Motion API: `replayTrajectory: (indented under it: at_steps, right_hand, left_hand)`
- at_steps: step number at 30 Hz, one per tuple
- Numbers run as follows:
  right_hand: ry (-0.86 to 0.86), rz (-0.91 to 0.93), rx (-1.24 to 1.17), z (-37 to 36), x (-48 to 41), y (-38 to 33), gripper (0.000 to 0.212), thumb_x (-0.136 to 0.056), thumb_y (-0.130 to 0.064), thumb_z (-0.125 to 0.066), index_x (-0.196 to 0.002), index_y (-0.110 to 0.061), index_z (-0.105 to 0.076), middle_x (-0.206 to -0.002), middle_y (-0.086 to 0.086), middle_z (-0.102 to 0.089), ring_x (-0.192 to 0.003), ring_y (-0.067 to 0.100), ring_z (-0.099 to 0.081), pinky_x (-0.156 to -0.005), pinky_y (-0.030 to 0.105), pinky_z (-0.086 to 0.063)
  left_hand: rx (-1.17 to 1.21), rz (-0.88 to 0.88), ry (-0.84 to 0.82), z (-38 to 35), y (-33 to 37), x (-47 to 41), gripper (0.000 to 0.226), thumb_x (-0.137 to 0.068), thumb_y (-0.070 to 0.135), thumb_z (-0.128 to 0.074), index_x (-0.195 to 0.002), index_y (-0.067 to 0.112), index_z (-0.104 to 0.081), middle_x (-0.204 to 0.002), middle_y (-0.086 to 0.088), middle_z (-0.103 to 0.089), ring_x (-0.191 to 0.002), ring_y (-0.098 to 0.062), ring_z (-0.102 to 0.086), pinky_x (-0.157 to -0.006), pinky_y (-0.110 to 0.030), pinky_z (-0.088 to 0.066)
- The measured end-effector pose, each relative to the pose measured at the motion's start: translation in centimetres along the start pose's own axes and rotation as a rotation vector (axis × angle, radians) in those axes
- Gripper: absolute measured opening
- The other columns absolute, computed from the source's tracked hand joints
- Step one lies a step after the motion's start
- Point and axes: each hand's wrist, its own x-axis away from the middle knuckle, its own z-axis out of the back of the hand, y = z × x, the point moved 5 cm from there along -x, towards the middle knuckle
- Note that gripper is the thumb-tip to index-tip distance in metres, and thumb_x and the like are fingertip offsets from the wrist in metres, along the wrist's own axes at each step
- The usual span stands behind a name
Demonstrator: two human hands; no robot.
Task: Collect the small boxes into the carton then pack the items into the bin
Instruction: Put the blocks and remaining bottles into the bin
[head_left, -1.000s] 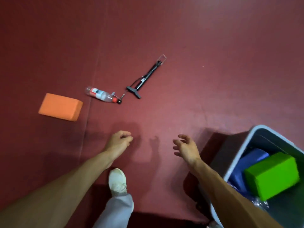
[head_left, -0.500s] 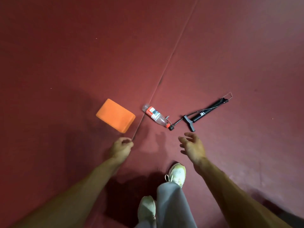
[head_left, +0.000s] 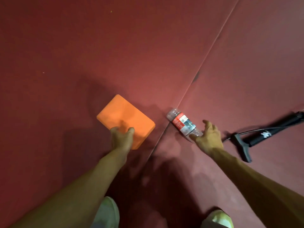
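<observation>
The orange foam block lies flat on the floor, left of centre, one corner toward the seam. My left hand is at its near edge with thumb and fingers curled at the rim. I can't tell from this angle whether they're clamped on it or only touching, since the hand hides the edge. Near edge is the closest face, and the block looks light enough for one hand.

The mat seam runs diagonally from far right toward near centre, between block and bottle. The plastic bottle lies on its side just right of the seam, neck end toward me. My right hand is spread wide and holds nothing. Its index finger is at the neck and the palm sits just right of it, set to wrap the bottle side-on, since a push would likely roll it. Both arms out at once — my guess is two items in one trip.

The black hand pump lies further right, untouched. Its T-handle is near, the barrel runs off the right edge, and the hose lies alongside.

The bin and the carton are not in view — I'd call all three items unpacked.

Surface is a dark red mat floor, matte with a few specks, and my shadow falls around the block. My shoes are at the near edge. No more of the room shows.
</observation>
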Motion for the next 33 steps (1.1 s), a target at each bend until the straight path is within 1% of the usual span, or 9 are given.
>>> replayTrajectory:
  at_steps: [3, 5, 8, 13, 17, 21, 27, 31, 33]
  right_hand:
    - [-0.049, -0.108, 0.236, -4.5, -4.5, 1.5, 0.093, -0.079, -0.056, -0.064, -0.149, -0.014, -0.018, -0.149, 0.014, -0.026, -0.139, 0.034, -0.022, -0.115, 0.050, -0.018]
    - [-0.041, -0.099, 0.384, -7.5, -6.4, 2.1, 0.081, -0.086, -0.052, -0.056, -0.146, -0.012, -0.019, -0.146, 0.015, -0.029, -0.137, 0.037, -0.026, -0.114, 0.055, -0.015]
    - [0.137, 0.001, 0.431, -9.6, -8.6, 1.4, 0.074, -0.084, -0.041, -0.058, -0.141, -0.005, -0.028, -0.134, 0.018, -0.038, -0.126, 0.040, -0.035, -0.107, 0.052, -0.024]
    - [0.116, -0.027, 0.083, -10.8, -11.2, -1.7, 0.062, -0.081, -0.051, -0.055, -0.128, -0.011, -0.042, -0.128, 0.018, -0.048, -0.120, 0.040, -0.043, -0.104, 0.046, -0.036]
    - [0.072, -0.090, -0.206, -10.4, -13.1, -2.7, 0.059, -0.073, -0.048, -0.065, -0.119, -0.016, -0.047, -0.116, 0.009, -0.060, -0.103, 0.031, -0.059, -0.091, 0.040, -0.047]
    - [0.109, -0.093, -0.334, -10.8, -13.5, -2.2, 0.049, -0.077, -0.041, -0.069, -0.114, -0.016, -0.050, -0.109, 0.005, -0.064, -0.096, 0.026, -0.063, -0.087, 0.039, -0.050]
    - [0.061, -0.191, -0.459, -9.0, -8.1, 1.3, 0.052, -0.073, -0.035, -0.076, -0.116, -0.013, -0.060, -0.109, 0.006, -0.068, -0.095, 0.025, -0.065, -0.083, 0.036, -0.052]
    - [0.075, -0.189, -0.608, -3.7, -0.6, 2.3, 0.037, -0.076, -0.025, -0.076, -0.107, -0.021, -0.055, -0.099, -0.003, -0.064, -0.087, 0.016, -0.061, -0.078, 0.031, -0.047]
    - [0.078, -0.176, -0.658, 0.5, 3.7, 1.7, 0.039, -0.076, -0.026, -0.077, -0.106, -0.024, -0.053, -0.092, -0.008, -0.061, -0.083, 0.011, -0.061, -0.080, 0.032, -0.049]
  left_hand:
    - [-0.045, 0.161, 0.109, -1.5, -2.7, -5.8, 0.080, -0.081, 0.046, -0.066, -0.140, 0.004, -0.030, -0.140, -0.021, -0.041, -0.127, -0.039, -0.043, -0.101, -0.042, -0.037]
    - [-0.103, 0.272, 0.154, -1.9, -4.4, -8.7, 0.094, -0.072, 0.060, -0.069, -0.140, 0.004, -0.035, -0.140, -0.021, -0.037, -0.129, -0.040, -0.040, -0.105, -0.047, -0.033]
    - [-0.146, 0.244, 0.147, -2.4, -5.2, -12.2, 0.099, -0.061, 0.065, -0.074, -0.137, 0.010, -0.040, -0.139, -0.018, -0.036, -0.128, -0.038, -0.039, -0.109, -0.047, -0.029]
    - [-0.151, -0.124, -0.066, -4.7, -0.9, -16.2, 0.103, -0.050, 0.058, -0.082, -0.139, 0.034, -0.036, -0.142, -0.013, -0.028, -0.131, -0.034, -0.039, -0.110, -0.042, -0.035]
    - [-0.079, -0.299, -0.293, -8.5, 2.8, -16.7, 0.096, -0.060, 0.038, -0.085, -0.141, 0.035, -0.033, -0.134, -0.002, -0.050, -0.120, -0.024, -0.052, -0.102, -0.040, -0.044]
    - [0.026, -0.250, -0.368, -10.1, 2.9, -16.5, 0.088, -0.068, 0.032, -0.081, -0.140, 0.034, -0.032, -0.127, 0.003, -0.056, -0.110, -0.022, -0.058, -0.095, -0.042, -0.049]
    - [-0.057, -0.219, -0.323, -8.6, 1.3, -9.9, 0.106, -0.061, 0.026, -0.086, -0.145, 0.022, -0.023, -0.132, -0.001, -0.048, -0.115, -0.021, -0.053, -0.096, -0.036, -0.045]
    - [-0.180, -0.164, -0.296, -5.6, 0.8, -2.2, 0.091, -0.035, 0.032, -0.091, -0.118, 0.014, -0.060, -0.114, -0.004, -0.067, -0.098, -0.020, -0.066, -0.090, -0.039, -0.055]
    - [-0.188, -0.151, -0.220, -3.3, 2.0, 1.9, 0.094, -0.021, 0.041, -0.089, -0.109, 0.020, -0.064, -0.108, -0.005, -0.068, -0.092, -0.021, -0.068, -0.086, -0.040, -0.057]
